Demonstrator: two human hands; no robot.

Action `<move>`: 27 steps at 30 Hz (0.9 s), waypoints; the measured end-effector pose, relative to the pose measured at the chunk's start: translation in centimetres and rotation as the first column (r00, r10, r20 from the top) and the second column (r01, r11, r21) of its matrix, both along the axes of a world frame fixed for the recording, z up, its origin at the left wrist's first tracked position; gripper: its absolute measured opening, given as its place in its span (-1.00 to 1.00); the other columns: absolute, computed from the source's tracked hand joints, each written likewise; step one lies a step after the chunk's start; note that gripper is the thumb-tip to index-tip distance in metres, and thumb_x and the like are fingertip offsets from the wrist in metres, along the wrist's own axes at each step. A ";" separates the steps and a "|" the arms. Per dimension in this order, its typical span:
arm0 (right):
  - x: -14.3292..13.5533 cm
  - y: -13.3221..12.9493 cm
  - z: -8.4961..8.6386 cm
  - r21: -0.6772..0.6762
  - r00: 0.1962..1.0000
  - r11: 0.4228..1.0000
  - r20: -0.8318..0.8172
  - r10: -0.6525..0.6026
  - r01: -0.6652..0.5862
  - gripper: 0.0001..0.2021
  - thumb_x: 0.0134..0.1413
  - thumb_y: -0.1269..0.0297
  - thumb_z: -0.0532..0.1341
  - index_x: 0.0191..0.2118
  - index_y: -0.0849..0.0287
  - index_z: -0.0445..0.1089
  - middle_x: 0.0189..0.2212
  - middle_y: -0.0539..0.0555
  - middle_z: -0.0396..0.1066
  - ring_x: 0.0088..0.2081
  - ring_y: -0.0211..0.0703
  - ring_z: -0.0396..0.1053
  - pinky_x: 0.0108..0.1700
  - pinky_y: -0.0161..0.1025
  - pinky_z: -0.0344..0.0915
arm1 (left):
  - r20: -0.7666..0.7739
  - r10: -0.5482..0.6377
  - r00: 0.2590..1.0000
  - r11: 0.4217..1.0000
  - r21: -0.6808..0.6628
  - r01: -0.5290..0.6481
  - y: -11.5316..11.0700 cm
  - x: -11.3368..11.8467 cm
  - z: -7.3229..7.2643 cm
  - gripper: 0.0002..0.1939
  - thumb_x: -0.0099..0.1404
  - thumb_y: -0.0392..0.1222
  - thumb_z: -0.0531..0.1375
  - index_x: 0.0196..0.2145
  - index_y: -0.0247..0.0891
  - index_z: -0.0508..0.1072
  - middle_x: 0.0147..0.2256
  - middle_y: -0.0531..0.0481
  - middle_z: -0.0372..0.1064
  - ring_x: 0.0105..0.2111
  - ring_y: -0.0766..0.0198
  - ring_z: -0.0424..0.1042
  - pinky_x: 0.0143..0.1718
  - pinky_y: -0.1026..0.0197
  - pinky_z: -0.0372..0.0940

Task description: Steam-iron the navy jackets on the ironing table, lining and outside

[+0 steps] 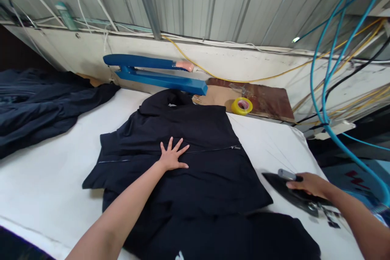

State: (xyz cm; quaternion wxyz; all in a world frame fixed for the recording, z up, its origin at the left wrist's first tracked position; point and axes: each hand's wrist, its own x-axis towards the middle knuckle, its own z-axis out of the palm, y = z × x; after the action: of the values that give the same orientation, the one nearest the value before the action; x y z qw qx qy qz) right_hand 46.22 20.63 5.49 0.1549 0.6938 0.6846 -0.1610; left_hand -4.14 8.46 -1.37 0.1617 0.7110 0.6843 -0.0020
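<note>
The white-covered table (48, 195) runs along the far wall (195, 4) and gives a broad, level support. The black jacket (189, 185) occupies its middle, collar to the left and hem to the right; it lies front up and roughly flat, presumably so that the front panels are within reach. Part of the dark cloth spreads toward the near edge; whether all of it belongs to one piece cannot be told.

A second dark garment (45, 105) lies loosely heaped at the far left, well apart from the jacket, which leaves the middle to one piece. A blue double-armed stand (161, 81) is set at the far side against the wall, apparently to be out of the way. To its right lies a brown board (271, 101).

The iron (284, 193) is on the right, just beside the hem; its tip points toward the cloth but appears clear of it. The right hand (310, 185) is wrapped around its handle, a grip that would control a heavy tool. The left hand (172, 156) lies palm down on the jacket, fingers spread apart, probably to steady or smooth the fabric.

A yellow tape roll (247, 105) rests by the board. The zip pull (235, 147) sits near the hem.
</note>
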 end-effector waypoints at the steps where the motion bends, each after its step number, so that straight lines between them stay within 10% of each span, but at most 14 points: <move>1: -0.4 0.4 0.4 -0.055 1.000 0.998 -0.025 0.018 -0.020 -0.65 -0.33 -0.15 0.17 -0.61 0.04 0.39 -0.49 0.23 0.42 -0.37 0.05 0.38 -0.30 -0.09 0.23 | 0.004 0.000 1.000 1.000 0.000 0.000 0.0 0.1 0.0 -0.10 -0.11 0.40 0.05 0.15 0.22 -0.19 0.24 0.14 -0.46 0.14 -0.31 -0.63 -0.11 -0.52 -0.50; 9: -16.3 1.6 6.7 0.061 0.959 0.959 -0.057 0.279 -0.276 -0.33 -0.22 -0.36 -0.08 -0.44 0.20 0.38 -0.38 0.24 0.42 -0.35 0.01 0.36 -0.36 -0.19 0.21 | -0.095 0.229 0.969 0.969 0.120 -0.217 -1.8 -3.1 1.8 -0.18 0.04 0.25 0.03 0.19 -0.06 -0.12 0.24 -0.03 -0.38 0.17 -0.20 -0.58 -0.06 -0.48 -0.47; 17: -34.9 -1.5 3.2 -0.049 0.760 0.759 -0.090 0.644 -0.649 -0.23 -0.38 -0.43 -0.03 -0.25 0.16 0.42 -0.26 0.23 0.40 -0.25 0.09 0.35 -0.33 -0.16 0.23 | -0.246 0.513 0.822 0.850 0.012 -0.527 -7.7 -10.9 0.3 0.19 -0.21 0.44 0.02 0.22 -0.30 -0.31 0.22 -0.26 -0.53 0.18 -0.24 -0.51 0.00 -0.38 -0.46; 21: -33.9 1.3 2.1 -0.048 0.796 0.794 -0.013 0.606 -0.605 -0.20 -0.35 -0.43 -0.05 -0.22 0.20 0.41 -0.24 0.27 0.39 -0.21 0.12 0.35 -0.28 -0.11 0.24 | -0.203 0.526 0.826 0.842 -0.013 -0.540 -8.1 -11.1 -1.1 0.21 -0.21 0.46 0.00 0.21 -0.27 -0.41 0.22 -0.26 -0.61 0.17 -0.22 -0.57 -0.01 -0.39 -0.44; 27: -25.2 6.6 2.5 -0.029 0.934 0.940 0.114 0.340 -0.339 -0.23 -0.29 -0.40 -0.06 -0.25 0.24 0.39 -0.23 0.28 0.39 -0.23 0.11 0.35 -0.30 -0.12 0.24 | -0.122 0.507 0.854 0.859 -0.019 -0.512 -8.0 -11.9 0.2 0.06 -0.11 0.35 0.04 0.22 -0.21 -0.26 0.23 -0.25 -0.40 0.18 -0.24 -0.41 -0.02 -0.40 -0.36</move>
State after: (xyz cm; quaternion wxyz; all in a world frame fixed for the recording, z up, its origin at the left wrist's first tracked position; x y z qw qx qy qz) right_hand 20.97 27.19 8.01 0.2235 0.5729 0.7830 -0.0938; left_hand -16.07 0.47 -1.19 0.1356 0.4989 0.8558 -0.0167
